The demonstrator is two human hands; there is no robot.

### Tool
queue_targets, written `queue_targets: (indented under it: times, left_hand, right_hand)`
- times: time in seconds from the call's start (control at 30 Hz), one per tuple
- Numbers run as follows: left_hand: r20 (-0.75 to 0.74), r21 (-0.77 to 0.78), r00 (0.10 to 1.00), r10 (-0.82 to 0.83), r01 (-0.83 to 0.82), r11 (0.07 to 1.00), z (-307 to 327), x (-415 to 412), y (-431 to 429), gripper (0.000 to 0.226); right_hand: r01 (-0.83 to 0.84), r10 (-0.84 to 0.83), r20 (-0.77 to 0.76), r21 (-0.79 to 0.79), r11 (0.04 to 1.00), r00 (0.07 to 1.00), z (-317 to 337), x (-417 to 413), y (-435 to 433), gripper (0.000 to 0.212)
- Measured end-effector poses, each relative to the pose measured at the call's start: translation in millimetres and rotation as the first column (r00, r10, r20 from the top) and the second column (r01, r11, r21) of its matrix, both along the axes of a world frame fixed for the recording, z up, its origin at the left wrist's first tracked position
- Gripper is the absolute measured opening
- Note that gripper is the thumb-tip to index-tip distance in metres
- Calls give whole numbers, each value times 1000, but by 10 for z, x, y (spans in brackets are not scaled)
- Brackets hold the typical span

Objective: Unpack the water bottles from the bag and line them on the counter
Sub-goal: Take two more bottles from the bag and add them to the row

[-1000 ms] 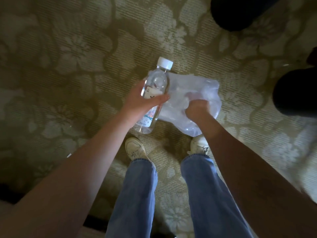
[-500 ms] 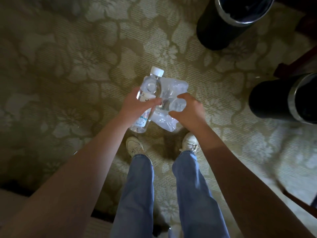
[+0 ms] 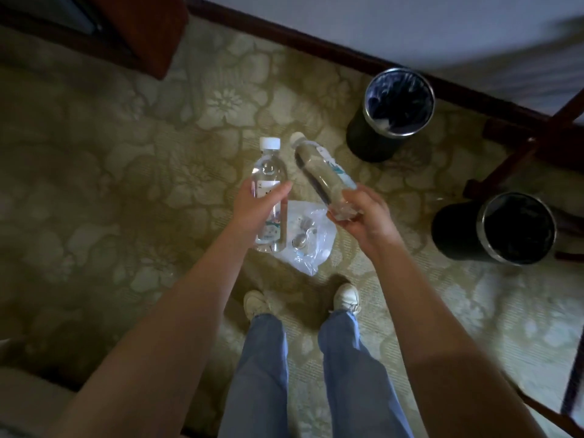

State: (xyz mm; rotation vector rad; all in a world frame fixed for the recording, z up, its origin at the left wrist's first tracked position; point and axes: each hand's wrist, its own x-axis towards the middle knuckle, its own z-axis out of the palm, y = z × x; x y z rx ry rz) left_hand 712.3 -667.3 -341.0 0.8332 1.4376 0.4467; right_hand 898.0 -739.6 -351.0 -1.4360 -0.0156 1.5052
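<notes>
Left hand (image 3: 256, 210) grips one clear bottle (image 3: 268, 167), right hand (image 3: 363, 216) a second bottle (image 3: 322, 172) (crinkly bag (image 3: 316, 245) below).

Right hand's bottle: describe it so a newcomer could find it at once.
Over the flowered carpet, just left of the farther black bin, the person holds a clear bottle in each hand. This bottle is gripped at its base by the right hand and tilts leftward, unlike the left hand's upright bottle.
</notes>
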Motion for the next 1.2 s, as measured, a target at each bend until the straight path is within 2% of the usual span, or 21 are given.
queue_targets:
  times: [0.03,0.1,0.17,0.33,0.47,0.53,0.63,0.8,0.9,1.0,1.07,1.2]
  left_hand:
    - [11,6,1000,21,-21,1000,148,17,51,83]
    - [36,44,996,82,-84,996,441,41,152,59]
    - [66,61,985,156,-160,985,735,51,256,43]
    - [139,163,966,220,-242,957,1536,-38,461,53]
    - [160,292,964,214,-253,922,2209,-170,547,55]
    - [156,344,960,231,-272,899,2507,-267,558,55]
    - [161,385,951,263,-306,871,2831,-475,589,58]
    - [174,435,937,304,-350,830,3175,-935,723,59]
    - [191,451,928,320,-372,811,3203,-1361,863,56]
    - [181,459,926,330,-376,805,3128,-1949,1049,58]
    - [167,451,925,341,-379,808,3041,-2387,1176,59]
    - [169,439,917,361,-398,805,2934,-3195,1425,46]
  right_hand:
    - [-33,34,-42,29,999,999,139,-23,57,50]
    - [-127,135,-93,82,988,987,419,-88,184,53]
    - [-271,280,-53,139,953,958,701,-154,332,64]
    - [-495,498,47,222,840,866,1478,-208,725,83]
    - [-704,673,211,259,661,709,2111,-324,1011,89]
    - [-756,697,292,251,605,655,2410,-464,1133,89]
    - [-758,681,335,266,595,652,2727,-680,1282,93]
    - [-744,641,380,292,601,667,3036,-1166,1495,77]
    - [-724,595,429,265,636,680,3065,-1524,1663,75]
    - [-727,574,475,246,641,667,3060,-2034,1850,62]
    - [-696,538,486,236,678,688,3046,-2438,1975,57]
    - [-647,510,454,223,729,731,3013,-3261,2217,58]
